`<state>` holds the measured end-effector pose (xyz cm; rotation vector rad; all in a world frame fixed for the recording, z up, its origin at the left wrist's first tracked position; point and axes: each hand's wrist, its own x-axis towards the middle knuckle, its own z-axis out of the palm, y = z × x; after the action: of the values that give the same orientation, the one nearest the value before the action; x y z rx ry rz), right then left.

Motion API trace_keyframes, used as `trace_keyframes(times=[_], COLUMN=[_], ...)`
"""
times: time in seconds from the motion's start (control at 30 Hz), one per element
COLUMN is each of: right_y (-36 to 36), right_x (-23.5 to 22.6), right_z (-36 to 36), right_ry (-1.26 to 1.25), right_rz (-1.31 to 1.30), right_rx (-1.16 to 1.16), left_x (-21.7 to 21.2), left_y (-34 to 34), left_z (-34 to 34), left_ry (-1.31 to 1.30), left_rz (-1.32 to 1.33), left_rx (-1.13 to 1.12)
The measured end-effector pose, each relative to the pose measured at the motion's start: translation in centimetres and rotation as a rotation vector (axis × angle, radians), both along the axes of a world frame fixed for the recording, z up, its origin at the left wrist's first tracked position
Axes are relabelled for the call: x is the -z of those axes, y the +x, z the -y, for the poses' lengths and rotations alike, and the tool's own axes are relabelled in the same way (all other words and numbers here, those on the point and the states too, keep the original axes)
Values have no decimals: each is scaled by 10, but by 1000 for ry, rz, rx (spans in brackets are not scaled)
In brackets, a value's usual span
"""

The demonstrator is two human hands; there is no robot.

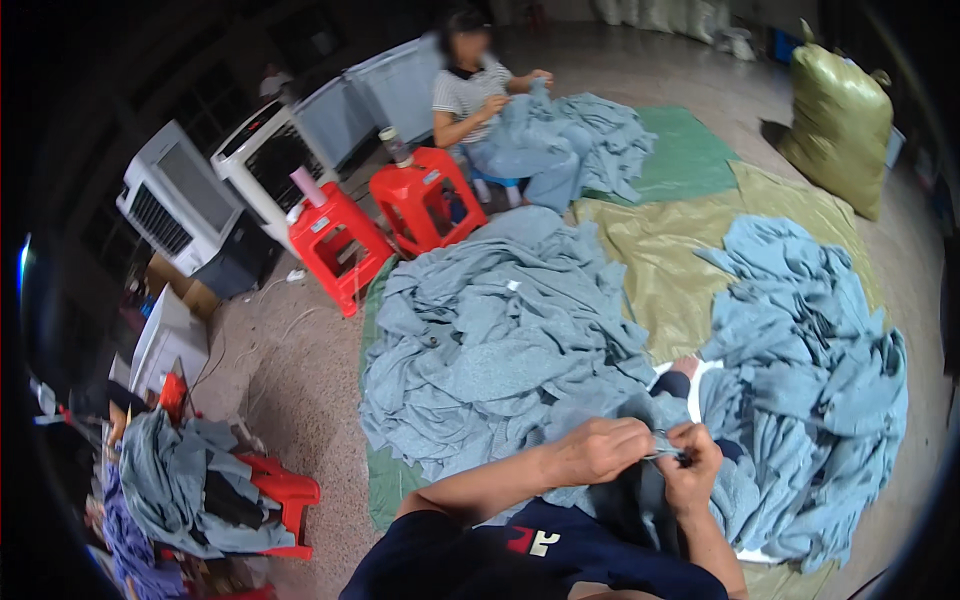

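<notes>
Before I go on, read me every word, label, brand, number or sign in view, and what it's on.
No text is legible enough to quote.
Navy shirt, red-and-white chest mark: distorted by folds, unreadable.
Two red stools by the air coolers, pale stickers: too small.
Garment heap, white patch: too small.
Grey-blue cloth between left hand and right hand: no text visible.

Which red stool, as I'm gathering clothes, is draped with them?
The lower left stool, under clothes; the other two hold a pink tube and jar.
</notes>
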<state>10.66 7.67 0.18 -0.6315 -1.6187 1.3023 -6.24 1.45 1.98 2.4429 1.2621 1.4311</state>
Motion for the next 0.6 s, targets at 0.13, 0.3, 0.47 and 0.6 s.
trace_keyframes(times=[0.13,0.3,0.47,0.6], right_y=[11,35,65,73], right_x=[12,8,21,35], right_z=[7,-6,-30,-33], right_ry=[354,518,235,90], right_rz=[144,492,756,784], right_rx=[123,59,-3,31], left_x=[14,45,112,95], left_y=[17,8,-69,-105], left_z=[-2,0,17,16], left_ry=[37,-229,-520,-649], left_rz=[5,3,48,398], left_rx=[-55,-307,-591,-552])
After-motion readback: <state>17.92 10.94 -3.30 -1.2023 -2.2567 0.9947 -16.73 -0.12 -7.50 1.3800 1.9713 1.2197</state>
